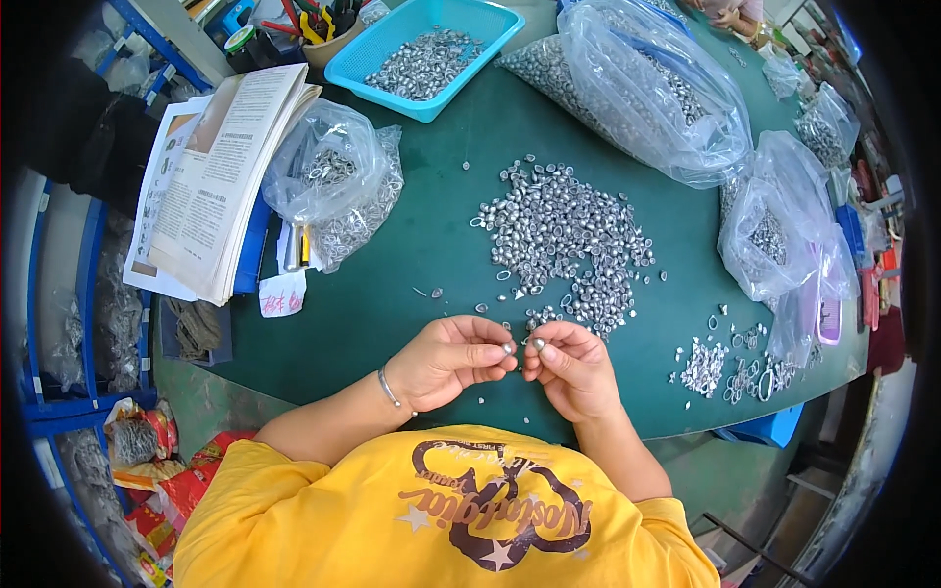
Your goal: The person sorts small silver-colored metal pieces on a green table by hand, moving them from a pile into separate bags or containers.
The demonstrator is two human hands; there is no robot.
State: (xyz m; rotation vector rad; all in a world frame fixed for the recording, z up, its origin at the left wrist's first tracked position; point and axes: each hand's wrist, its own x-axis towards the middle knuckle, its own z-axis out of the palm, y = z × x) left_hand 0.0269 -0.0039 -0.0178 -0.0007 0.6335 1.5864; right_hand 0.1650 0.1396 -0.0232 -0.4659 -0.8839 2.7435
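Note:
My left hand (pixel 453 364), with a silver bangle at its wrist, pinches a small silvery metal piece (pixel 507 349) between thumb and forefinger. Close beside it, my right hand (pixel 571 368) pinches a rounded silver metal piece (pixel 538 344). The two pieces face each other with a small gap. Just beyond my fingers a loose heap of small oval metal pieces (pixel 559 230) spreads over the green tabletop (pixel 412 245). Some pieces in it show a domed side, others a hollow. A few stray bits lie near my hands.
A turquoise basket (pixel 470 90) of metal pieces stands at the back, a large clear bag (pixel 676 118) right of it. More filled bags (pixel 774 235) sit at right, near small metal bits (pixel 704 367) and rings (pixel 750 380). An open book (pixel 221 186) and another bag (pixel 328 181) are at left.

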